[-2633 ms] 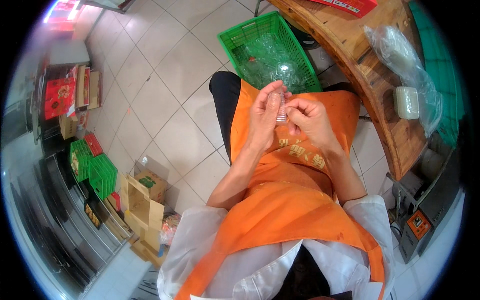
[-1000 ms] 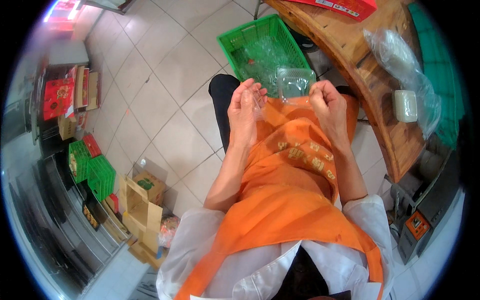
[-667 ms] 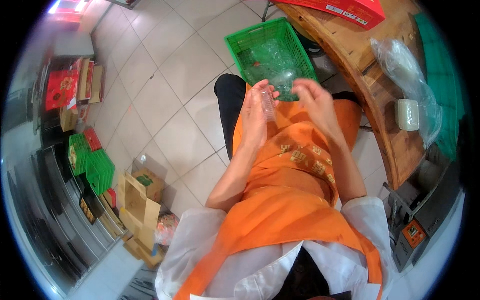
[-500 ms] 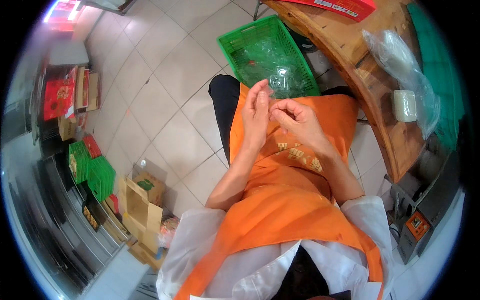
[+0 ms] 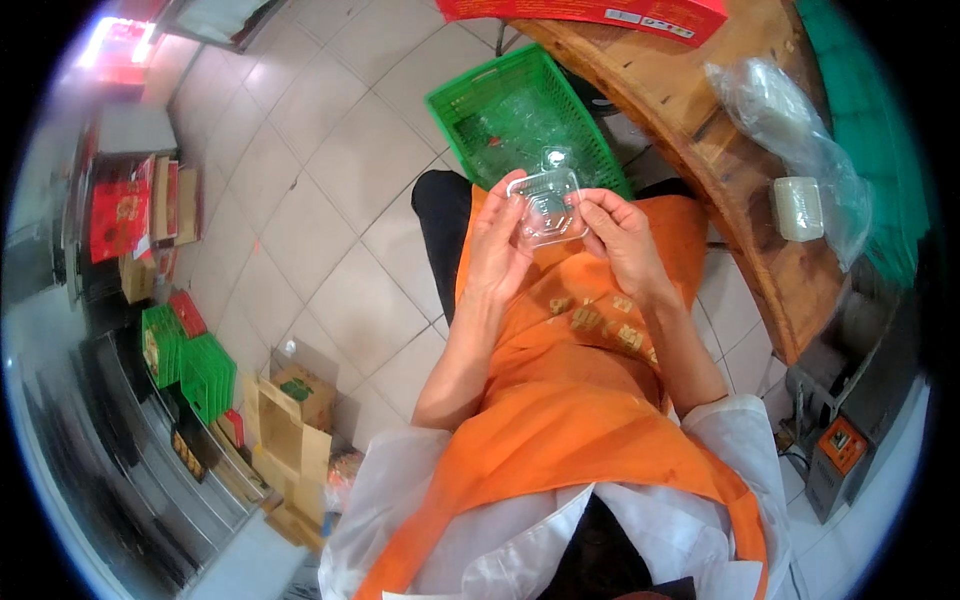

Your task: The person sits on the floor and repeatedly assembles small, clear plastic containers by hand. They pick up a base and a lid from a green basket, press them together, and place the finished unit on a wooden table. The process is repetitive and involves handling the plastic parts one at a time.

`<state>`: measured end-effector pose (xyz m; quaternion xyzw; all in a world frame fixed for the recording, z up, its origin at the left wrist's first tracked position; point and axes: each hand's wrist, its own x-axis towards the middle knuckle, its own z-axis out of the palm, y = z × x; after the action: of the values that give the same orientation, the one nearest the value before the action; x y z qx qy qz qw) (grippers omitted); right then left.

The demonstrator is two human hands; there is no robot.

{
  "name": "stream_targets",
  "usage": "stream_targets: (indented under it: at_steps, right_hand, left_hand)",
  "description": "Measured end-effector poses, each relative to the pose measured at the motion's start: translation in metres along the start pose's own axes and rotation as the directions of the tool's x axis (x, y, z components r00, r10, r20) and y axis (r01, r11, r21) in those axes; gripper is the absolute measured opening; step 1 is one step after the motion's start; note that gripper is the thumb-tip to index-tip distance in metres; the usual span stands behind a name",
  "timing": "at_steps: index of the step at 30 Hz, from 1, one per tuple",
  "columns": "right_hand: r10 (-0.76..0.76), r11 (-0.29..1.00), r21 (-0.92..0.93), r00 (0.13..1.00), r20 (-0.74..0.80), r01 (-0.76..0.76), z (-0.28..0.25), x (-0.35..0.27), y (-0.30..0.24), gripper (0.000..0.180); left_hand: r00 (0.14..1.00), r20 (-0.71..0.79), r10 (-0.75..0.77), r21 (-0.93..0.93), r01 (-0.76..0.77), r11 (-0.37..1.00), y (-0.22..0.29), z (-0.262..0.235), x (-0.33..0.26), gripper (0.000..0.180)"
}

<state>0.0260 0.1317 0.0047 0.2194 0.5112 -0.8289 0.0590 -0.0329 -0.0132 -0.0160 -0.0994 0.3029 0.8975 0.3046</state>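
left hand (image 5: pixel 497 250): clear tray (image 5: pixel 550 208) was pinched at edge by fingers | green basket (image 5: pixel 578 112): was set beyond apron (image 5: pixel 570 375), seemingly for reach | tray: was held between hands, likely sparing thin walls | right hand (image 5: pixel 622 237): opposite edge was likewise pinched

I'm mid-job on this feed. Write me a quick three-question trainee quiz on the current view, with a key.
1. True or false: the left hand and the right hand both touch the square clear plastic container.

2. Which colour is the plastic crate just beyond the hands?
A) Red
B) Green
C) Blue

3. Fill the gap: the small white wrapped block lies on the ____ at the person's right.

Key: 1. True; 2. B; 3. wooden table.
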Motion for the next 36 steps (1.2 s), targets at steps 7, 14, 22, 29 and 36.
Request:
stream_targets:
  at_steps: [7, 14, 22, 29, 36]
  right_hand:
    - [-0.277, 0.937, -0.262, 0.95, -0.146, 0.233, -0.03, -0.034, -0.024, 0.021]
    - [-0.907, 0.071, -0.997, 0.417, -0.065, -0.002, -0.116, -0.1, -0.083, 0.022]
    - [-0.834, 0.21, -0.975, 0.506, -0.219, -0.075, -0.153, -0.087, -0.086, 0.014]
    - [-0.471, 0.873, -0.313, 0.815, -0.337, 0.375, -0.07, -0.086, -0.05, 0.017]
    - [-0.519, 0.819, -0.351, 0.847, -0.115, 0.455, -0.056, -0.086, -0.045, 0.017]
  left_hand:
    - [0.991, 0.043, 0.127, 0.32, -0.134, 0.938, 0.005, -0.03, 0.081, 0.045]
    - [0.932, -0.264, 0.25, 0.749, 0.035, 0.661, -0.013, -0.068, 0.112, 0.058]
    - [0.995, -0.042, 0.086, 0.725, -0.029, 0.688, -0.066, -0.001, 0.036, 0.045]
    - [0.968, 0.247, -0.032, 0.61, -0.13, 0.782, -0.068, 0.1, -0.005, 0.063]
    - [0.966, 0.258, 0.03, 0.553, -0.173, 0.815, -0.065, 0.11, -0.007, 0.068]
